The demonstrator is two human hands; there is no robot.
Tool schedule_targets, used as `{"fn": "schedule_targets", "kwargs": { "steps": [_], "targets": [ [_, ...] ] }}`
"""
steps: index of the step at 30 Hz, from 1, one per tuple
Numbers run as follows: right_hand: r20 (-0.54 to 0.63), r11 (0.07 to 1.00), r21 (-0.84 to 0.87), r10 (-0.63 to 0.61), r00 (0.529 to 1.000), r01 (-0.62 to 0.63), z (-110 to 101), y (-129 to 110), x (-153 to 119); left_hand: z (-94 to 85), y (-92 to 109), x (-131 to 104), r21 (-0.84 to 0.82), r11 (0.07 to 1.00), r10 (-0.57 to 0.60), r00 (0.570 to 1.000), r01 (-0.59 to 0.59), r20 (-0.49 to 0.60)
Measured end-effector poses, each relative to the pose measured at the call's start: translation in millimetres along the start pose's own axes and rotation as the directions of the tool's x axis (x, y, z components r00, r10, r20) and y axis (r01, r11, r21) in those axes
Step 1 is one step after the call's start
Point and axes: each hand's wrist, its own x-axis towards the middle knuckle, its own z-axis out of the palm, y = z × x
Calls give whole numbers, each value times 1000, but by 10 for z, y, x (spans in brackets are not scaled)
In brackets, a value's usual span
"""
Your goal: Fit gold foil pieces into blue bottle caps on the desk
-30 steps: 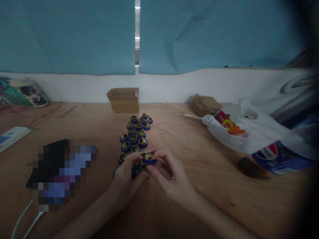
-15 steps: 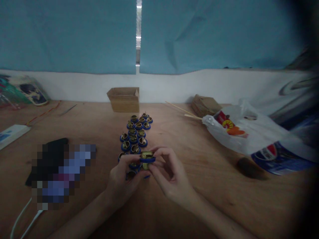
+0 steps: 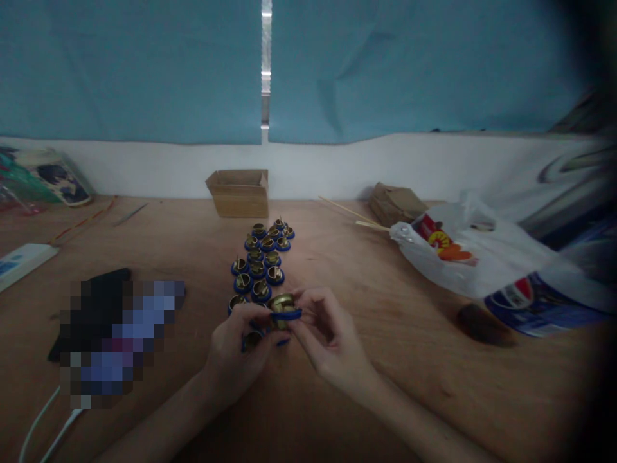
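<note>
"Piece (image 3: 286, 315), where is it?"

"It is between the two hands, raised above the table (image 3: 409, 386), at the near end of the group of similar ones (image 3: 258, 269). It has a blue rim and a gold metal body."

"And the fingers?"

"The left hand (image 3: 238, 344) has thumb and forefinger a little apart, with the left side of the piece between them. The right hand (image 3: 330, 337) pinches the right side with its fingertips, so the gap is narrow. How strongly they press, I cannot tell."

"How will it handle, in your opinion?"

"I judge it light and stiff, perhaps slippery on the smooth metal. A thin bar, as the others show, could bend. I would take it by the rim, on two opposite sides."

"Is there any writing?"

"On the bottle (image 3: 523, 297) a round red, white and blue mark looks like Pepsi, but its letters are blurred. In the bag (image 3: 486, 273), a red and yellow pack (image 3: 432, 234) bears no word that I can read."
</note>
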Motion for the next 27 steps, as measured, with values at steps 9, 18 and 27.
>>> {"fn": "schedule_targets", "kwargs": {
  "steps": [9,18,27],
  "targets": [
    [33,994,-85,-61,998,63,-26,-8,10,10,-51,-31,3,1000,19,1000,-19,-2],
    [94,989,-109,-92,991,102,-37,-78,20,6,-105,-57,-40,998,-37,999,38,22],
    [48,996,76,46,998,-50,-56,-80,24,-21,-35,-23,-7,1000,-1,999,1,36]
  ]
}}
